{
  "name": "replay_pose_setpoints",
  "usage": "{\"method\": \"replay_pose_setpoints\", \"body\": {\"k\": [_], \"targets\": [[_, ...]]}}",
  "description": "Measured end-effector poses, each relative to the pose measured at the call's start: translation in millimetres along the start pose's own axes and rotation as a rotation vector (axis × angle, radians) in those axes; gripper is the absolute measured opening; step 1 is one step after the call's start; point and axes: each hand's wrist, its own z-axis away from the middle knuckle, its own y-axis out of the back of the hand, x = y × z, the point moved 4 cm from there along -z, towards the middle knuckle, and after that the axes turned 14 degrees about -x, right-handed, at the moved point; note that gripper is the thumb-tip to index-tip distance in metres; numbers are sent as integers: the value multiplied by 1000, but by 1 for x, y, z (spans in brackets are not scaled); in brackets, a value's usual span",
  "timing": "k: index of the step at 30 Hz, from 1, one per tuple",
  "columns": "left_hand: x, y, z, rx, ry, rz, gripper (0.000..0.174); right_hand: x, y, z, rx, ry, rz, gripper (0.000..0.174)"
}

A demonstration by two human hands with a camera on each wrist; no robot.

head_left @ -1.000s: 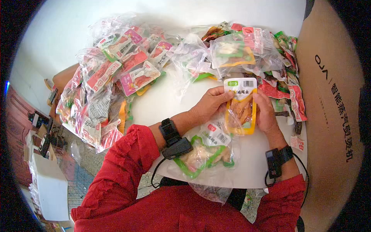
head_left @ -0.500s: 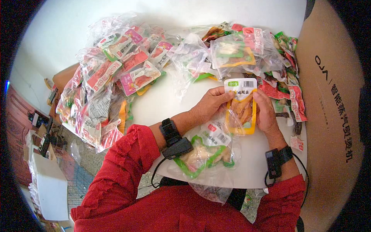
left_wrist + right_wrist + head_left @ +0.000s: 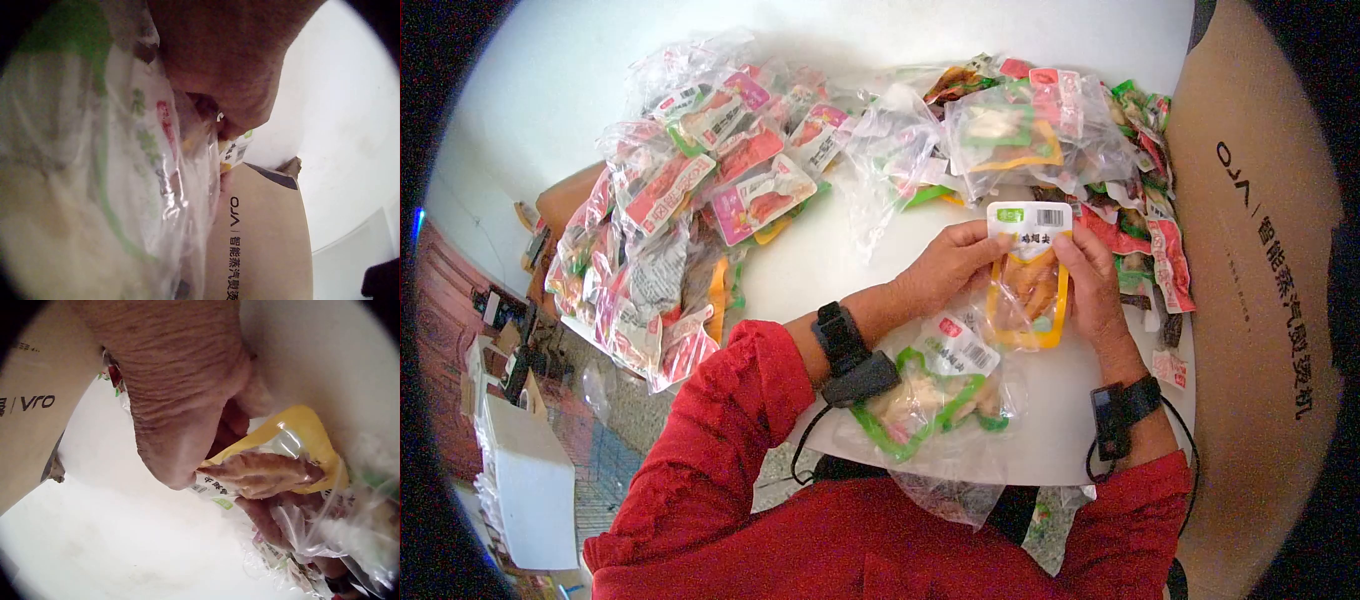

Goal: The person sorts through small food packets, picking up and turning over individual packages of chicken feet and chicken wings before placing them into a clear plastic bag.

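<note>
Both hands hold a yellow-edged food packet [image 3: 1030, 285] upright by its sides, its white printed top facing me. My left hand [image 3: 953, 262] pinches the left edge with the thumb on the front, and my right hand [image 3: 1092, 280] grips the right edge. Browned pieces show through the packet's window in the right wrist view. Clear plastic film [image 3: 303, 528] lies against the left fingers. Just below, close to my body, a green-edged packet [image 3: 920, 400] with pale contents lies in clear plastic on the table. That packet looms large in the left wrist view.
A heap of bagged packets [image 3: 700, 200] covers the left of the white table [image 3: 800, 270]. A second heap [image 3: 1050, 130] lies at the back right. Along the right side stands a large cardboard box [image 3: 1260, 300]. The table's front edge is right by my body.
Both hands and the yellow-edged packet have shifted slightly right. The grip looks much the same, and the heaps and the green-edged packet stay in place.
</note>
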Motion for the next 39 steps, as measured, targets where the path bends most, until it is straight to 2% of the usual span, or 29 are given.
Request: {"method": "replay_pose_setpoints", "body": {"k": [1,2,4,7,11,14,16,17,19,21,23,24,29,31,34,36,37,39], "targets": [[6,0,1,5,41,-130,25,-4,-3,0,-31,16,32,25],[12,0,1,5,43,-131,25,-4,-2,-1,-29,15,30,25],[27,-1,0,27,-10,-275,26,-5,1,-3,-5,55,-40,21],[28,7,0,-44,49,-327,27,-4,6,-4,12,82,76,21],[17,8,0,23,76,-293,27,-6,3,-5,47,106,-27,20],[24,6,-1,-65,89,-404,29,-8,10,-5,143,144,-84,20],[37,5,0,-230,148,-593,27,-3,26,-6,234,153,-21,19],[44,4,2,-225,160,-587,27,-6,27,-7,261,177,-13,18],[65,-10,8,-368,31,-1040,26,-10,27,-4,268,116,-60,17],[74,-14,13,-390,95,-998,20,-7,25,-4,263,92,-64,21],[82,-17,15,-409,7,-1031,14,-7,18,-7,242,177,-133,29],[82,-16,17,-343,25,-1002,11,-5,15,-8,193,152,-139,36],[86,-22,17,-258,-96,-971,13,-10,-10,-5,119,81,-71,37],[88,-26,18,-245,-212,-1123,12,-11,-17,-3,89,52,-67,37],[90,-27,19,-183,-244,-1256,12,-10,-30,0,-6,-31,-45,35],[93,-27,18,-148,-262,-1220,12,-10,-44,4,-195,-99,-105,34],[95,-27,19,-118,-280,-1184,13,-10,-48,8,-198,-99,-103,34],[95,-26,21,-78,-255,-1209,13,-7,-61,16,-434,-206,80,30]]}}
